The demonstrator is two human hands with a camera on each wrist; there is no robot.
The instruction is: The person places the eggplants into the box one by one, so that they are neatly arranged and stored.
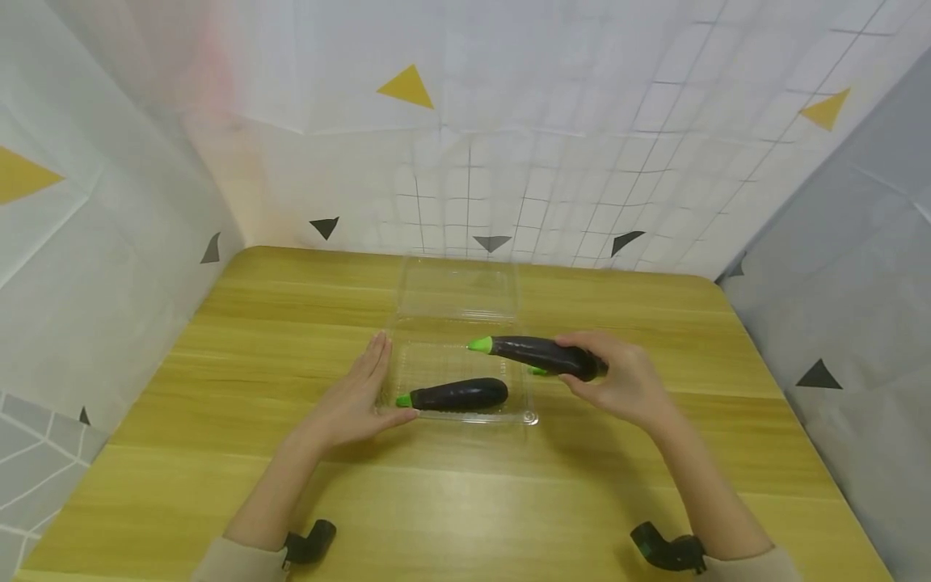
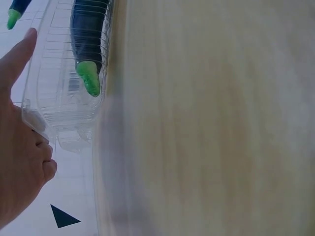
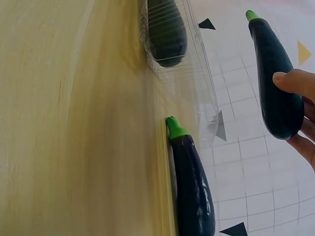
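A clear plastic container [image 1: 465, 418] lies with its lid folded back, a dark eggplant [image 1: 461, 394] lying along its near side, green stem to the left. My left hand [image 1: 352, 396] rests against the container's left side, fingers straight, thumb at the near left corner. Above the container's right side, my right hand [image 1: 618, 380] grips the thick end of a second eggplant [image 1: 534, 352], stem pointing left; the right wrist view shows this eggplant [image 3: 275, 78] raised. A third eggplant [image 3: 192, 187] lies right of the container, mostly hidden in the head view behind the held one and my hand.
The wooden table [image 1: 451, 501] extends around the container. A patterned sheet [image 1: 465, 162] stands behind the table, with more sheeting at both sides. Dark curved pieces [image 1: 311, 541] are attached at both wrists.
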